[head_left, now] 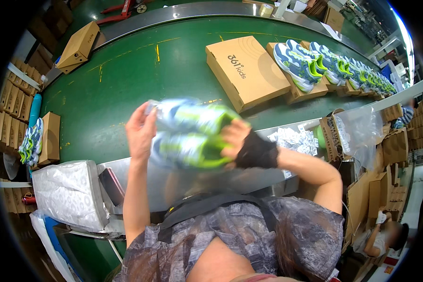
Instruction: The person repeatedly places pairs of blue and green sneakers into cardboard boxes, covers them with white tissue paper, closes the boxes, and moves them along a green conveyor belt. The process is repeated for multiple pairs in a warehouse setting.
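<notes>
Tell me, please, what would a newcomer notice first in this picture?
Probably the motion-blurred blue, white and lime-green sneakers at the centre, with the person's bare left hand at the toes and right hand, in a black wrist covering, at the heels. Then perhaps the row of similar sneakers on brown cardboard boxes at upper right.

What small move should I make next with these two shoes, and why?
Perhaps set the two shoes on the near brown box: your right hand has them by the heel openings, your left hand is at the toes, nothing stands on that box, and other shoes sit on boxes to the right.
</notes>
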Available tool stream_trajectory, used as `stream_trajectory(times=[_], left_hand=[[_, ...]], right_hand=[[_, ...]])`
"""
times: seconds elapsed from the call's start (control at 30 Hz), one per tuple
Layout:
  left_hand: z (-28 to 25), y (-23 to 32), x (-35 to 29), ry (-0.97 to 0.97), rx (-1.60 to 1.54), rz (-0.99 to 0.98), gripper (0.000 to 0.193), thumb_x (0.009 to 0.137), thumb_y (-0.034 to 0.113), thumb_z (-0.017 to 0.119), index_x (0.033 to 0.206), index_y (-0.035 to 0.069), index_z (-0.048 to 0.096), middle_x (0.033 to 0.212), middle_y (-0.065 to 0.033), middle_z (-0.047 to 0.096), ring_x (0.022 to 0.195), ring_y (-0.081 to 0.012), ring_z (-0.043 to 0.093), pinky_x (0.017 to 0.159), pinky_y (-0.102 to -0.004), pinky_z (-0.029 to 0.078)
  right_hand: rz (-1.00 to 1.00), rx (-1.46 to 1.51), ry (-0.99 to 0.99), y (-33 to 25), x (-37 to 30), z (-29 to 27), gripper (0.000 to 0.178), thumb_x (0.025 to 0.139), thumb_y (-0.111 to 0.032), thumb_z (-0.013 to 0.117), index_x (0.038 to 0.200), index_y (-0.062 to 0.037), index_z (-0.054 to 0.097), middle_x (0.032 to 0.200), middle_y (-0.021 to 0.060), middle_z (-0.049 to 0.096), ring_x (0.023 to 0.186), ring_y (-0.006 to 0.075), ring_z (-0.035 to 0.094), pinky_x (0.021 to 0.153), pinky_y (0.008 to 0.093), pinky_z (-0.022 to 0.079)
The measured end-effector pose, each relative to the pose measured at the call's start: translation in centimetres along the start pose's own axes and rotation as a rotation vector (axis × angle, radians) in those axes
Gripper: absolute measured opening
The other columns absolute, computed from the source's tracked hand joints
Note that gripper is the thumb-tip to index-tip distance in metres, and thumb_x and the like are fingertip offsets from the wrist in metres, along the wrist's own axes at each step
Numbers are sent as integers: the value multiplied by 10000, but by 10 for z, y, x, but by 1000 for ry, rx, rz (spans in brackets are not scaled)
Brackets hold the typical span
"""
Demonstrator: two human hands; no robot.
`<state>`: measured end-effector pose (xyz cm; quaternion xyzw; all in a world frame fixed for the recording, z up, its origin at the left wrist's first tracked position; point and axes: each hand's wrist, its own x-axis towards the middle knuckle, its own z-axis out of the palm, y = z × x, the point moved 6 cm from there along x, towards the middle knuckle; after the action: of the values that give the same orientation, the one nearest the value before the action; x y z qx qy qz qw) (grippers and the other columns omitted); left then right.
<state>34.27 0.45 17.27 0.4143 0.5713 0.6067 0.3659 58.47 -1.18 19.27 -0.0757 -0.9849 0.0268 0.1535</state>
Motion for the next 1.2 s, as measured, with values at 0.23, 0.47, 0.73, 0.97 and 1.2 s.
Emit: stream_trajectory(times=[0.23, 0.47, 0.73, 0.97, 1.2], left_hand=[[1, -184, -9, -149, 551, -81, 187, 819, 82, 570, 970, -28, 566, 776, -27, 610, 677, -59, 526, 610, -202, 428], [19, -206, -25, -159, 259, -311, 141, 821, 63, 561, 918, -39, 573, 790, -54, 631, 693, -81, 567, 620, -208, 442], [41, -64, 0, 79, 273, -5, 157, 848, 105, 545, 953, -11, 559, 752, -54, 606, 693, -67, 540, 609, -218, 440], [-4, -81, 11, 85, 968, 272, 255, 790, 220, 610, 957, 33, 565, 782, -135, 606, 734, -311, 592, 606, -394, 476], [-135, -67, -69, 529, 691, 259, 235, 805, 245, 579, 928, 46, 563, 704, -84, 577, 627, -244, 583, 507, -325, 453]], right_hand=[[355, 744, -220, 17, 13, 94, 282, 640, -195, 654, 900, -105, 592, 1103, 160, 498, 1054, 317, 472, 899, 410, 382], [828, -425, -202, 209, -95, 103, 534, 784, -141, 476, 1297, -86, 340, 1356, 246, 252, 1235, 411, 279, 885, 684, 227], [792, 252, 530, 123, -15, 42, 722, 628, -140, 678, 1268, -34, 359, 1303, 182, 355, 1199, 318, 365, 935, 507, 314], [1110, 1860, 1139, 142, -91, 83, 402, 668, -135, 581, 1063, -93, 523, 1074, 88, 563, 1023, 243, 516, 817, 515, 430], [1401, 1703, 143, 55, -75, 129, 371, 869, -314, 510, 966, 42, 545, 802, 170, 626, 730, 273, 625, 666, 364, 505]])
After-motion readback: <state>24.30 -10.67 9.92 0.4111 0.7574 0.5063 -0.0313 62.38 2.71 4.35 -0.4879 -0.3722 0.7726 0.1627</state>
